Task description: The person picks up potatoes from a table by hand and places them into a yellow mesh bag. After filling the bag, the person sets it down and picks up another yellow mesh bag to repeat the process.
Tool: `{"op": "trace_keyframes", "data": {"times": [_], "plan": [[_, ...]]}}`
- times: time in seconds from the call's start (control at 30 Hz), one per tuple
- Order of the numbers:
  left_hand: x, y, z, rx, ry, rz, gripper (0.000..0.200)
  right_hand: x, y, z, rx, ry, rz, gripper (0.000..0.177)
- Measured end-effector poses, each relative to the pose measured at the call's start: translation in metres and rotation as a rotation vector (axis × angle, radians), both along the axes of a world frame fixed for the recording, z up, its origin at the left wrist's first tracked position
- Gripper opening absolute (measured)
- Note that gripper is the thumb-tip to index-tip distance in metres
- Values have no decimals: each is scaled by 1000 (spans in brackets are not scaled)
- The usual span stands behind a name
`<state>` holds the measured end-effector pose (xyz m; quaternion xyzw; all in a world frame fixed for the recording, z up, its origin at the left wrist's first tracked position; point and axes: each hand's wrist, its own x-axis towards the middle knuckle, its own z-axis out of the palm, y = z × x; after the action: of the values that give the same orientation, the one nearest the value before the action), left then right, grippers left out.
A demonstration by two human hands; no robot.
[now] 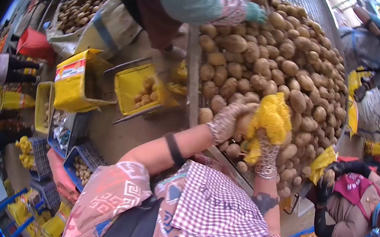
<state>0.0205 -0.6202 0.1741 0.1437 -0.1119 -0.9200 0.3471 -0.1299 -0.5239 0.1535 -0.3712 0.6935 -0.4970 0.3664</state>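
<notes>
A broad heap of potatoes [275,57] covers the sorting table [195,71]. My left hand [229,119], in a patterned glove, lies at the near left part of the heap, against potatoes beside the yellow mesh; its fingertips are partly hidden among them. My right hand [268,153], in a spotted glove, is closed on a bunched yellow mesh bag [271,119] in front of my body. Part of the mesh hangs down between my two hands.
Across the table, a co-worker's gloved hand [256,13] reaches to the heap. At right, another person [357,198] holds a potato. Left stand yellow containers [80,80], [131,87], blue crates [74,161] and a large sack of potatoes [111,26].
</notes>
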Motion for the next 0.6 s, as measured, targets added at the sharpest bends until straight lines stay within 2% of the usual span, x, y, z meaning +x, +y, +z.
{"op": "trace_keyframes", "data": {"times": [0.03, 0.07, 0.1, 0.17, 0.3, 0.37, 0.4, 0.43, 0.47, 0.5, 0.53, 0.57, 0.6], "plan": [[5, 0, -9, 311, 144, 38, 35, 5, 4, -5, -53, -145, 101, 58], [5, -4, -17, 437, 231, -9, 37, 2, 15, -2, 71, 187, 173, 58], [15, -6, -10, 444, 224, -25, 44, -6, 31, -29, 87, 98, 130, 50], [19, -9, -28, 383, 170, -34, 54, 6, 34, -17, 28, -577, -256, 48], [16, 1, -17, 286, 85, -108, 64, -1, 21, 21, -149, -667, -273, 45], [8, 8, -11, 242, -21, -131, 69, 17, 10, 31, -241, -84, -94, 51], [0, 13, -8, 145, 80, -203, 67, 25, 5, 33, -268, 210, -6, 54], [-1, 16, -3, 141, 75, -231, 67, 29, 1, 33, -282, 502, 81, 58], [1, 18, 5, 13, -23, -259, 66, 26, 2, 11, -228, 537, 55, 60], [3, 15, 15, -123, -117, -279, 64, 24, 6, 15, -233, 537, 31, 60], [2, 10, 23, -1, -416, -339, 53, 22, 13, 21, -186, 404, 106, 64], [5, 6, 9, -7, -421, -345, 53, 24, 21, 24, -136, 269, 187, 68], [9, 2, -17, -446, -568, -450, 48, 29, 30, 10, -180, 89, 114, 64]]}}
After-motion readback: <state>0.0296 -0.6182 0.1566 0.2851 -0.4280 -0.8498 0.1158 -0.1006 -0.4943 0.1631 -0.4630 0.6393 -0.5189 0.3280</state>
